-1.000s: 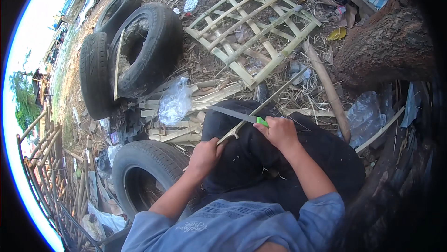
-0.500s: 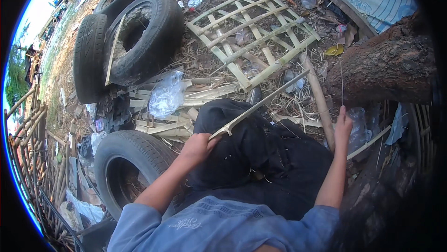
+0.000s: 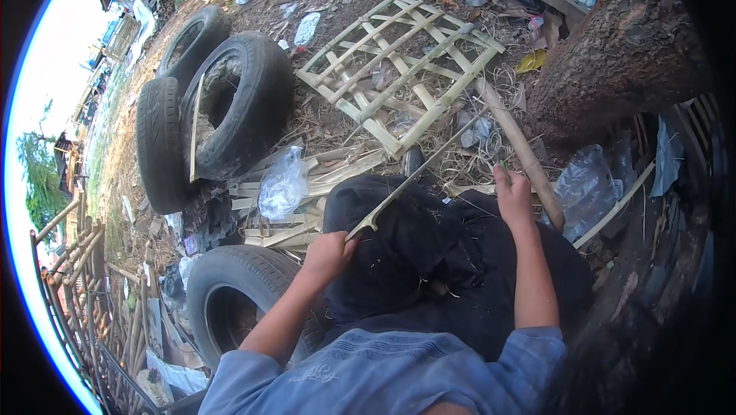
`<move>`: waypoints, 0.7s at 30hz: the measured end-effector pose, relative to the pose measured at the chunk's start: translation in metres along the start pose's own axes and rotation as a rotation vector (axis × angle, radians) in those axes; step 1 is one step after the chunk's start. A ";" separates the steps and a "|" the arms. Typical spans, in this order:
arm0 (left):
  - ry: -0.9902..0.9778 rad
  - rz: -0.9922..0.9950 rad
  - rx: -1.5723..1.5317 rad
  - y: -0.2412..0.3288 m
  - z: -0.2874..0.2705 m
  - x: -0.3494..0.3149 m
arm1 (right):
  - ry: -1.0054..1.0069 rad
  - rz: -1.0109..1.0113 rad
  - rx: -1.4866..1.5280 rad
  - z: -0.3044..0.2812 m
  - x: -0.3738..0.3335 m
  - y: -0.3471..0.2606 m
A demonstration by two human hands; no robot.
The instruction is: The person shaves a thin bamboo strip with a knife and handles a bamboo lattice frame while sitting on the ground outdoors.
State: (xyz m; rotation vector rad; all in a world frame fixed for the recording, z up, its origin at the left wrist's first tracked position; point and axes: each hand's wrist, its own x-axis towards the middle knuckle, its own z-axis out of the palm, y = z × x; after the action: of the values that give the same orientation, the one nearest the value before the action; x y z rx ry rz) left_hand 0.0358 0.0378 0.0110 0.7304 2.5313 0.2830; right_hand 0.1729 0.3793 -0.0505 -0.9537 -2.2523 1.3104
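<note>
Bamboo strip: slanting across my black-trousered knee, thin end away to the right.
Left hand: my fist closed round the strip's near end.
Right hand: raised apart from the strip, curled; whether it holds anything I cannot tell.
Ground: brown earth strewn with shavings and litter; split slats and a clear plastic bag lie just past my knee.
Lattice: pale crossed strips, ahead of me.
Tyres: three grouped ahead on the left, another beside my left forearm.
Tree trunk: rough, leaning at the right.
Stick fence: far left, under bright sky.
</note>
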 end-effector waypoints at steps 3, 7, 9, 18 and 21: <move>0.081 0.101 0.143 0.003 0.004 -0.005 | 0.063 -0.042 0.077 0.000 -0.001 -0.005; 0.134 0.205 0.155 -0.008 0.012 -0.009 | -0.006 -0.020 0.130 0.004 -0.005 -0.009; 0.171 0.224 0.133 -0.008 0.013 -0.010 | 0.000 -0.070 0.187 0.006 -0.007 -0.011; 0.162 0.247 0.091 -0.011 0.015 -0.005 | -0.154 -0.017 0.261 0.027 -0.002 -0.007; 0.153 0.239 0.088 -0.013 0.015 0.000 | -0.302 -0.027 0.120 0.052 -0.031 -0.024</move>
State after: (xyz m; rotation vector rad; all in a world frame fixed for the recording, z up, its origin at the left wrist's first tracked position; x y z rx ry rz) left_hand 0.0380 0.0280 -0.0060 1.0875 2.6132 0.3200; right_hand 0.1543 0.3167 -0.0555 -0.7212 -2.3586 1.6519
